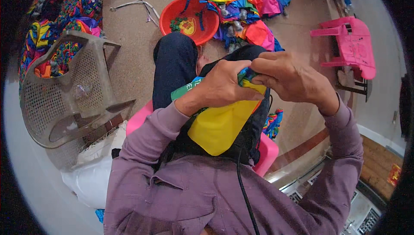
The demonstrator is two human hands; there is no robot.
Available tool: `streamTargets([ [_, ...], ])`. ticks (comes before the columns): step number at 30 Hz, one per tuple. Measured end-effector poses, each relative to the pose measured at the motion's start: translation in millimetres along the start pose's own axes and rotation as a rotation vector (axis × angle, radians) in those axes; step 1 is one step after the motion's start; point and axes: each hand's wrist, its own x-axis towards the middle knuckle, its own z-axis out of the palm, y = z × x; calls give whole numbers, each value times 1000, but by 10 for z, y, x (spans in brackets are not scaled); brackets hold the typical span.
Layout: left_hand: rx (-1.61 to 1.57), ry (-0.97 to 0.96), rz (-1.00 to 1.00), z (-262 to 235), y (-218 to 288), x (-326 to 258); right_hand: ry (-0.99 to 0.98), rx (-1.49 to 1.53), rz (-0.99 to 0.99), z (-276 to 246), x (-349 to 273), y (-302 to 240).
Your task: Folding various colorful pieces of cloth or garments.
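Over the lap, left hand (222, 89) and right hand (286, 79) pinch the yellow fabric piece (217, 127), its top edge hidden beneath their fingers, bare floor (133, 45) ahead.

Left hand (224, 86): fingers curled, grip closed, knuckles up, wrist bent toward the right hand. Right hand (289, 79): fingers flexed, fingertips (258, 69) pinched together at the left hand's fingertips, grip closed. Hands touching at the pinch. Both forearms in purple sleeves, elbows bent, left forearm (151, 131) rising from below, right forearm (345, 148) angled inward.
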Motion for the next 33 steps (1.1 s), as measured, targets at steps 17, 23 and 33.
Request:
streamTargets([
  [17,49,12,19,41,7,14,113,5,225,92,-6,-108],
  [23,95,-79,-19,-32,50,11,98,-19,319,106,43,-133],
  [33,24,95,129,-11,77,7,304,-86,133,149,95,-159],
])
